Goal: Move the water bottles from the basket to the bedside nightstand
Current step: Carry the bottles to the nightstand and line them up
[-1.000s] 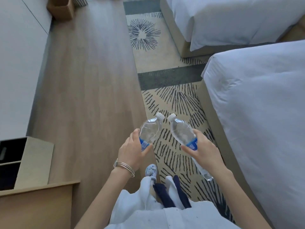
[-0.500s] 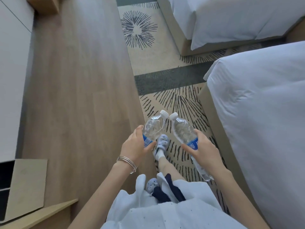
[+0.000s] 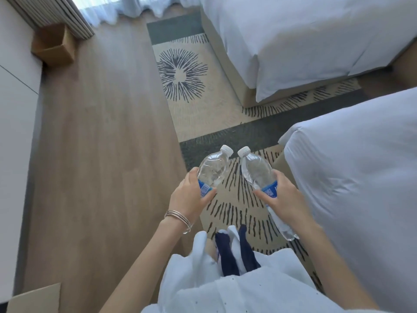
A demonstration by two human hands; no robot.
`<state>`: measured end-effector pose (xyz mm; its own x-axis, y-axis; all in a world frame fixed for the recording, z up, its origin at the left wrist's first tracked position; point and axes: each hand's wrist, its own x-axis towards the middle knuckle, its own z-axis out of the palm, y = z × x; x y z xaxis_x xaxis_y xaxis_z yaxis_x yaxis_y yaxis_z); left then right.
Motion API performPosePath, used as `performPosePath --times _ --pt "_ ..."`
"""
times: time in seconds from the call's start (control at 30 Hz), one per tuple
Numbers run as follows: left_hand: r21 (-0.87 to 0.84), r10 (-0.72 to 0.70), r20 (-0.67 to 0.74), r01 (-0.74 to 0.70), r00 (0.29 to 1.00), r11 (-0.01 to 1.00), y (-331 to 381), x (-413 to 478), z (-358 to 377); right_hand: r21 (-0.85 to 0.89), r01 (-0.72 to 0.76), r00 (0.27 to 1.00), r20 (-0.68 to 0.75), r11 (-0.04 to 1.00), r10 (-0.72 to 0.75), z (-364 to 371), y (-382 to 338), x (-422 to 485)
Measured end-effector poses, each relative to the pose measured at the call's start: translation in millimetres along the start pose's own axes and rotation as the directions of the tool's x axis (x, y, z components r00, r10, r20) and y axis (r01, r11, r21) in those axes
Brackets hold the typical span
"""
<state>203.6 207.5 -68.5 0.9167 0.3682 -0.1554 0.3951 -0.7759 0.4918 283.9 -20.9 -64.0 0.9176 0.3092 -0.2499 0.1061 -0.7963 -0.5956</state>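
Observation:
I carry two clear plastic water bottles with white caps and blue labels. My left hand (image 3: 188, 197) grips the left bottle (image 3: 213, 169) around its label, cap pointing forward. My right hand (image 3: 285, 199) grips the right bottle (image 3: 256, 169) at its label; its base sticks out below my wrist. The two caps nearly touch above the patterned rug (image 3: 198, 109). Neither the basket nor the nightstand is in view.
A white bed (image 3: 361, 177) stands close on my right, and a second bed (image 3: 304, 41) lies further ahead. Wooden floor (image 3: 101, 143) runs along the left beside a white cabinet wall (image 3: 15, 109). An open cardboard box (image 3: 53, 45) sits near the curtains.
I have walked forward along the beds and the view has lifted toward the window. The desk corner at lower left has almost left view. Both bottles stay in my hands.

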Motion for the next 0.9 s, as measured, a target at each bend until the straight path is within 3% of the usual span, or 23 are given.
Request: performPosePath --times 0.33,0.67,0.9 --pt "0.009 0.037 0.115 -0.038 0.993 0.999 24 146 8 0.017 -0.101 0.994 -0.03 0.995 0.101 -28 7 115" --pt "-0.014 0.261 0.122 -0.261 0.958 0.965 89 356 -15 0.006 -0.236 0.961 -0.148 0.972 0.234 -92 -17 273" --pt "-0.023 0.367 0.154 -0.368 0.917 0.93 142 455 -16 0.081 -0.332 0.916 -0.212 0.94 0.341 -117 -10 341"
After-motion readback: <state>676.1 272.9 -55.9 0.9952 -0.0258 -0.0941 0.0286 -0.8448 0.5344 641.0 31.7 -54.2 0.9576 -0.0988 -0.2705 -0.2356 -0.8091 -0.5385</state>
